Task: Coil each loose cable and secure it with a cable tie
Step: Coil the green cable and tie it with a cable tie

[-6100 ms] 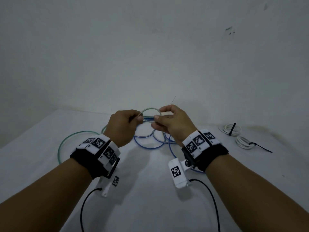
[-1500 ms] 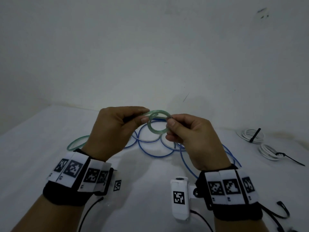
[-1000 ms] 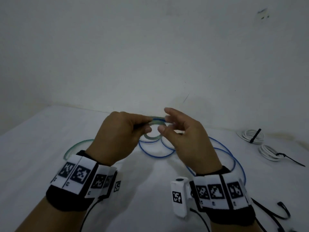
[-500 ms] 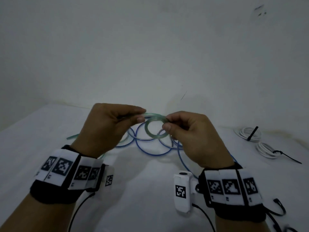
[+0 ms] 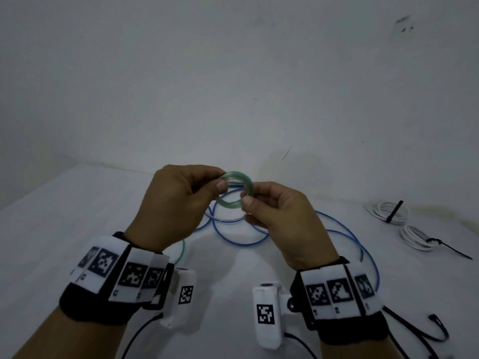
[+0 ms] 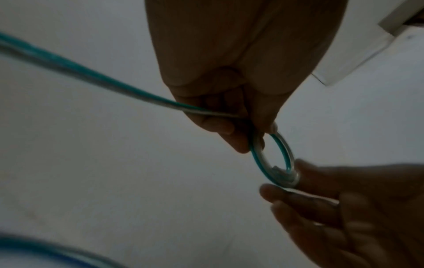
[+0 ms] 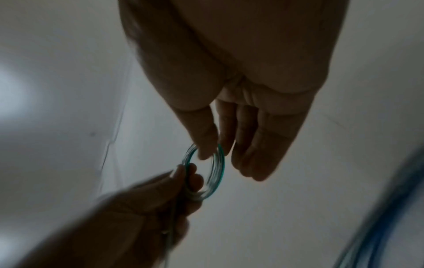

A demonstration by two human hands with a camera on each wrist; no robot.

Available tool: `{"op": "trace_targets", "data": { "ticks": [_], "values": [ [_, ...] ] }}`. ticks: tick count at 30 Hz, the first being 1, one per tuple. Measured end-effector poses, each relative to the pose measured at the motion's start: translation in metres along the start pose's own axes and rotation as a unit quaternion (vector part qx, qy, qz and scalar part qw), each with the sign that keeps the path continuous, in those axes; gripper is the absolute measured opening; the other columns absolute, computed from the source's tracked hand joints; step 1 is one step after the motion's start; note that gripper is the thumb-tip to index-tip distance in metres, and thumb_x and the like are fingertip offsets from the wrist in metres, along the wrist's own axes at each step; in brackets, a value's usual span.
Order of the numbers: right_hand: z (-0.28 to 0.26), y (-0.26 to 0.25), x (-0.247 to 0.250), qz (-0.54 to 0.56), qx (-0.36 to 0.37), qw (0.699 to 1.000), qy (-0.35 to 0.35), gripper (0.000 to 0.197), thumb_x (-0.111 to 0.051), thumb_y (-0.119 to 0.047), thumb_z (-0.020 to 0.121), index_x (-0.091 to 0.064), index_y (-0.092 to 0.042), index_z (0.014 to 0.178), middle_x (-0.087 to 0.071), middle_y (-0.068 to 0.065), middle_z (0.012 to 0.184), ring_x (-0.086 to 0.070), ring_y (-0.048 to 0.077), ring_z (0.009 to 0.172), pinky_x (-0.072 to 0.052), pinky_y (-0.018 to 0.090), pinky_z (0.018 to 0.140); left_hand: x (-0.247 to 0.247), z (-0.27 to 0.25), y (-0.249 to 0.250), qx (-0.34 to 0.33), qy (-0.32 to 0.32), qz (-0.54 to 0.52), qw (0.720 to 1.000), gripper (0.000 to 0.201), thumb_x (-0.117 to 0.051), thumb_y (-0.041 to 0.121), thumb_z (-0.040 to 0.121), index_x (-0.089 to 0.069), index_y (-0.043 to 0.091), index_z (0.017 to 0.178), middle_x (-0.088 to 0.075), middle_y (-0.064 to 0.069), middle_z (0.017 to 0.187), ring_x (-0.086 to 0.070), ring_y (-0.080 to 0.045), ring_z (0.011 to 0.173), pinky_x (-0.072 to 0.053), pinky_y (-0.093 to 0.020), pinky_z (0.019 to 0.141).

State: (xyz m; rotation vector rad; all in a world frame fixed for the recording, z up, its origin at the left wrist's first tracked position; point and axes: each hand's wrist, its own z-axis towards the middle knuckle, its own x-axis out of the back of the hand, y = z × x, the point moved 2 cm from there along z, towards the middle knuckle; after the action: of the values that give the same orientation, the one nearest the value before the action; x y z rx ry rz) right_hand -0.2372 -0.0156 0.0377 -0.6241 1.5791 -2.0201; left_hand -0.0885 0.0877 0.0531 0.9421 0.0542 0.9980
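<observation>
A small tight coil of green cable point(image 5: 234, 190) hangs in the air between both hands, above the white table. My left hand point(image 5: 181, 200) pinches the coil's left side between thumb and forefinger point(image 6: 241, 143). My right hand point(image 5: 274, 211) pinches its right side with thumb and forefinger point(image 7: 206, 141). The coil point(image 6: 275, 161) shows as a narrow ring in the left wrist view, with the loose green tail point(image 6: 80, 72) running off to the upper left. The same ring point(image 7: 213, 172) appears in the right wrist view. A bit of green tail point(image 5: 182, 248) lies on the table under my left wrist.
A loose blue cable point(image 5: 259, 239) sprawls in loops on the white table point(image 5: 64, 216) beneath my hands. Two white coiled cables point(image 5: 391, 211) point(image 5: 417, 237), each bound with a black tie, lie at the far right. A white wall stands close behind.
The green coil has grown thicker as more cable was wound onto it. The loose green loop on the table at the left has shrunk to a short tail. Both hands still hold the coil.
</observation>
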Motion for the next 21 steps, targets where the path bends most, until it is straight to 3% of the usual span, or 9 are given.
{"op": "trace_targets", "data": {
  "ticks": [3,5,8,11,13,17,19,21],
  "values": [
    [-0.004,-0.007,0.004,-0.219,0.101,0.971,0.008,0.031,-0.071,-0.028,0.088,-0.069,-0.030,0.119,-0.072,-0.014,0.104,-0.067,0.003,0.091,-0.054,0.022,0.081,-0.001,-0.002,-0.001,-0.078,-0.048,0.150,0.984,0.019,-0.062,0.038,0.087,-0.075,0.030,0.097,-0.071,0.012,0.069,-0.063,-0.002,0.059,-0.052,-0.025,0.060],
    [-0.008,-0.014,0.002,-0.273,0.148,0.950,-0.014,0.023,-0.069,-0.024,0.090,-0.074,-0.030,0.111,-0.075,-0.016,0.096,-0.067,0.000,0.087,-0.053,0.021,0.080,-0.004,-0.003,-0.001,-0.096,-0.081,0.165,0.978,0.024,-0.057,0.043,0.086,-0.073,0.033,0.102,-0.074,0.011,0.079,-0.067,-0.006,0.068,-0.053,-0.033,0.063],
    [-0.008,-0.015,0.007,-0.302,0.163,0.939,0.012,0.016,-0.071,-0.020,0.088,-0.078,-0.024,0.101,-0.075,-0.013,0.081,-0.067,0.000,0.076,-0.053,0.019,0.075,-0.006,-0.003,0.001,-0.118,-0.067,0.143,0.980,0.030,-0.055,0.049,0.085,-0.073,0.032,0.102,-0.075,0.009,0.082,-0.069,-0.008,0.071,-0.055,-0.035,0.063],
    [-0.003,-0.013,0.015,-0.174,0.122,0.976,0.048,0.010,-0.072,-0.016,0.088,-0.076,-0.019,0.096,-0.075,-0.001,0.076,-0.069,0.013,0.069,-0.059,0.030,0.072,0.000,-0.001,0.000,-0.088,-0.028,0.083,0.992,0.026,-0.065,0.047,0.085,-0.075,0.030,0.103,-0.076,0.009,0.086,-0.069,0.000,0.076,-0.055,-0.024,0.070],
    [-0.001,-0.012,0.016,-0.020,0.075,0.995,0.057,0.010,-0.071,-0.009,0.087,-0.074,-0.017,0.093,-0.076,0.007,0.081,-0.070,0.020,0.072,-0.059,0.029,0.068,0.005,0.001,-0.003,-0.041,-0.013,0.032,0.999,0.026,-0.065,0.040,0.083,-0.076,0.026,0.102,-0.076,0.008,0.086,-0.069,0.003,0.077,-0.053,-0.014,0.073],
    [0.002,-0.008,0.002,0.212,0.001,0.976,0.055,0.018,-0.072,-0.015,0.073,-0.072,-0.012,0.090,-0.075,0.006,0.086,-0.070,0.015,0.079,-0.058,0.024,0.069,0.001,0.001,-0.001,0.021,-0.028,-0.064,0.997,0.016,-0.064,0.027,0.086,-0.072,0.034,0.098,-0.075,0.017,0.081,-0.071,-0.007,0.070,-0.054,-0.017,0.066],
    [0.003,-0.005,-0.004,0.267,-0.014,0.962,0.047,0.026,-0.070,-0.018,0.068,-0.071,-0.010,0.093,-0.075,0.005,0.087,-0.070,0.014,0.079,-0.058,0.023,0.070,-0.004,0.000,0.001,0.040,-0.026,-0.096,0.994,0.017,-0.063,0.022,0.088,-0.072,0.030,0.100,-0.075,0.013,0.084,-0.071,-0.008,0.071,-0.056,-0.022,0.066],
    [0.004,-0.001,-0.005,0.263,-0.029,0.964,0.032,0.024,-0.068,-0.015,0.075,-0.069,-0.009,0.097,-0.075,0.005,0.088,-0.071,0.015,0.081,-0.059,0.025,0.073,-0.006,0.000,0.002,0.053,-0.019,-0.106,0.993,0.015,-0.063,0.021,0.090,-0.073,0.024,0.101,-0.076,0.007,0.083,-0.071,-0.010,0.072,-0.057,-0.027,0.067]
  ]
}}
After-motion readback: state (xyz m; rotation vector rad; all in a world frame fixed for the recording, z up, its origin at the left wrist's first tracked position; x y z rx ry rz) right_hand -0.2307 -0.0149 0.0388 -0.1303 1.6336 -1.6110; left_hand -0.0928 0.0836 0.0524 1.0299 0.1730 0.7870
